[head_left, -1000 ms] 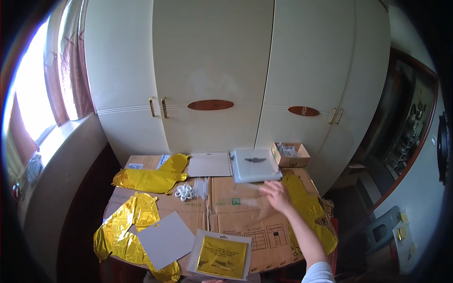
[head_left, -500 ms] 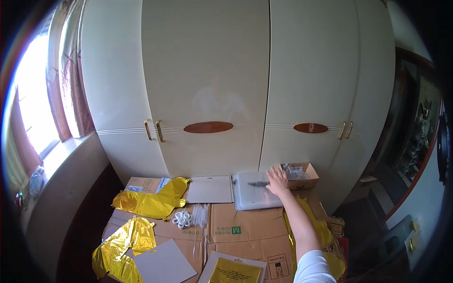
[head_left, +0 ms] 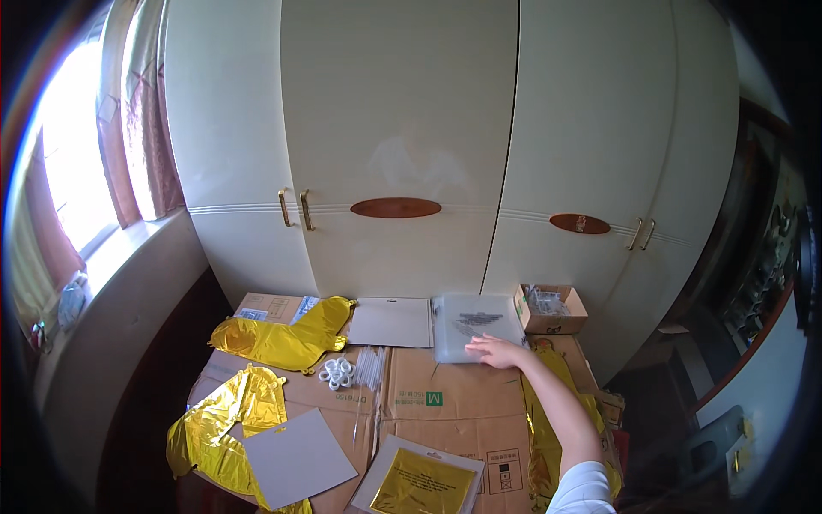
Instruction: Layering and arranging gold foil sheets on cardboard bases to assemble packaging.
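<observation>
My right hand (head_left: pixel 498 351) reaches in from the lower right and rests on the near right edge of a stack of clear plastic bags (head_left: pixel 462 308). Its fingers are stretched out toward the left, and no bag is lifted. My left hand is out of view. Just left of the bags lies a pile of grey-white cards (head_left: pixel 391 324). A clear bag with a folded gold foil balloon (head_left: pixel 419 482) and a card inside lies at the near edge. Beside it, a loose grey card (head_left: pixel 300 460) overlaps a gold foil balloon (head_left: pixel 231 420).
Flattened cardboard (head_left: pixel 445 385) covers the work surface. White ribbon rolls (head_left: pixel 336 373) and clear straws (head_left: pixel 370 368) lie mid-left. Another gold balloon (head_left: pixel 282 338) is behind them, and more gold foil (head_left: pixel 548 428) lies under my forearm. A small open box (head_left: pixel 552 321) stands at the back right, before wardrobe doors (head_left: pixel 394 128).
My right hand has come back toward me from beside the small box to the near edge of the bag stack. The view has tilted down and shifted slightly.
</observation>
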Tool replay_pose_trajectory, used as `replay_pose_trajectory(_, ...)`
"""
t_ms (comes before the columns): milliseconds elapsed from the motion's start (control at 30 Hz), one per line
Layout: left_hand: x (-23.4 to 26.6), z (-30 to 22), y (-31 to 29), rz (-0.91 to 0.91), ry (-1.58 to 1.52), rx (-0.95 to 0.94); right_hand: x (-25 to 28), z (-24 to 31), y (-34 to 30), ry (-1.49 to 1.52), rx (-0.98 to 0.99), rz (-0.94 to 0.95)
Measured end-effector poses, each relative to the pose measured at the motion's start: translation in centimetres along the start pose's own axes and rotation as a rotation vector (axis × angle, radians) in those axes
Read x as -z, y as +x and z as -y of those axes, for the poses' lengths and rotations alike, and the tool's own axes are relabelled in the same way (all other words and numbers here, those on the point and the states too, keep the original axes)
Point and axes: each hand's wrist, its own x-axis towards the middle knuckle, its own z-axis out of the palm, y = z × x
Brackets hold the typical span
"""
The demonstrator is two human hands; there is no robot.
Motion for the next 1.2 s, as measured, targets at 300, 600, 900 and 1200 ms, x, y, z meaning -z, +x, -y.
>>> replay_pose_trajectory(300,-0.2,-0.8,-0.4,0.081,-0.071,-0.022,0.3,0.8,1.3,-0.108,-0.332,-0.171)
replay_pose_trajectory(600,-2.7,-1.7,0.2,0.249,-0.186,-0.015,0.0,7.4,1.7,-0.252,-0.26,-0.477)
replay_pose_trajectory(900,-0.1,-2.5,-2.6,0.302,-0.352,-0.002,-7.4,25.5,7.8,-0.174,0.34,-0.475)
replay_pose_trajectory(1200,4.9,-2.6,-7.2,0.12,-0.361,-0.09,-9.8,30.0,12.3,-0.149,0.27,-0.594)
